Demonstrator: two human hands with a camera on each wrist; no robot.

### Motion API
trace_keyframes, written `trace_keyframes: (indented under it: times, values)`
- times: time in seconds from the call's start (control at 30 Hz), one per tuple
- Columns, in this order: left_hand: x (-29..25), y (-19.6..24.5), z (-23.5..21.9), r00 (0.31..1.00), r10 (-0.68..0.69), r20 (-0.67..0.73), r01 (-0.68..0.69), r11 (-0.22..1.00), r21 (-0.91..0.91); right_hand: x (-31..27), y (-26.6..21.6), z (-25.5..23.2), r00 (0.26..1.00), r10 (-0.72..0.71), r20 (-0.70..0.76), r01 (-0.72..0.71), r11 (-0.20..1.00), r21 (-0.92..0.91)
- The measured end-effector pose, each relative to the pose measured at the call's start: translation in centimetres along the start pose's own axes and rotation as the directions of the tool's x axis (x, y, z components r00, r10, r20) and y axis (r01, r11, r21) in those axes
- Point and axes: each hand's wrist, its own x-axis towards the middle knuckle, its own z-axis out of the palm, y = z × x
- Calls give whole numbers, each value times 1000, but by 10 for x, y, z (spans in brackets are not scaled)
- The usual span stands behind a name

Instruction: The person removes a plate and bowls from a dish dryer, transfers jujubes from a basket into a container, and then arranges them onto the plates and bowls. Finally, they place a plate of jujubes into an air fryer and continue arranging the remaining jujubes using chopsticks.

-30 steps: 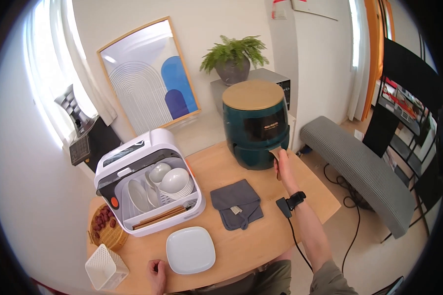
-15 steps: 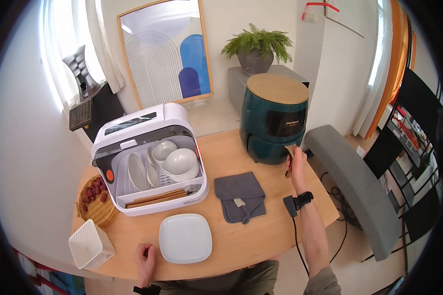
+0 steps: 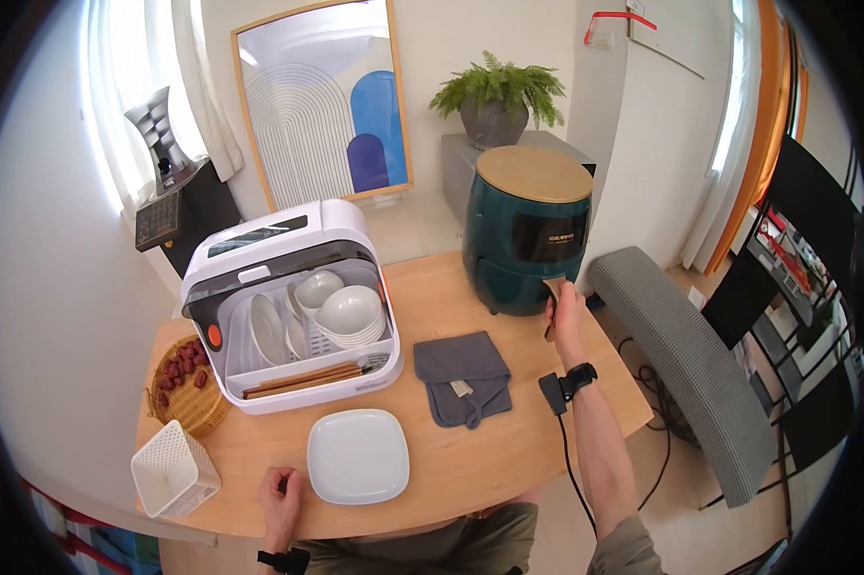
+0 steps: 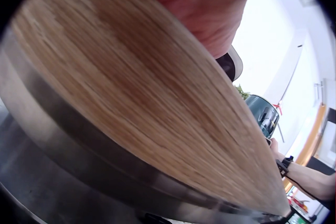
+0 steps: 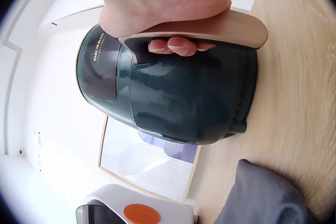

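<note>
And there it stands, the air fryer (image 3: 520, 230), at the far right part of the wooden tabletop (image 3: 509, 460), upright on its base! It's a handsome barrel: deep teal, glossy enough to catch streaks of light, and rounded at the sides. The flat, round top (image 3: 534, 173) wears a light wood tone, and a dark shiny panel (image 3: 550, 236) sits on the front with small pale lettering. Below the panel a seam runs across the body, and the right wrist view picks out a small dark foot (image 5: 238, 127) at the base.

Now to the handle (image 5: 239, 28), a curved bar, brownish gold outside and dark on its inner side. The right hand (image 3: 568, 324) has it in a firm wrap, palm over the outer face, fingers curled round behind and their tips peeking out below the bar. Over on the other side, the left hand (image 3: 281, 500) rests at the near edge of the tabletop, loosely curled and holding nothing, just beside the pale square plate (image 3: 358, 456); whether its thumb meets the fingertips, one cannot tell.

Between fryer and plate lies a folded dark grey cloth (image 3: 463, 374) with a pale tag. To the left, the white dish box (image 3: 298, 393) shows off its bowls (image 3: 349, 314), plates and chopsticks, with the wicker basket (image 3: 202, 407) of dark red fruit right alongside.
</note>
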Motion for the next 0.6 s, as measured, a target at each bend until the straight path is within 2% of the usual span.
trace_keyframes:
  times: [0.4, 0.5, 0.6]
  values:
    - [-2, 0, 0, 1000, 6, -4, -6, 1000, -8, 2, 4, 2, 999, -38, 29, 38, 999, -9]
    - [-1, -6, -1, 1000, 16, -6, -16, 1000, -20, 5, 4, 3, 1000, -21, 4, 20, 1000, 16]
    - [1, -5, 1, 1000, 19, -10, -19, 999, -30, 0, 3, 7, 996, -60, -60, 57, 997, -46]
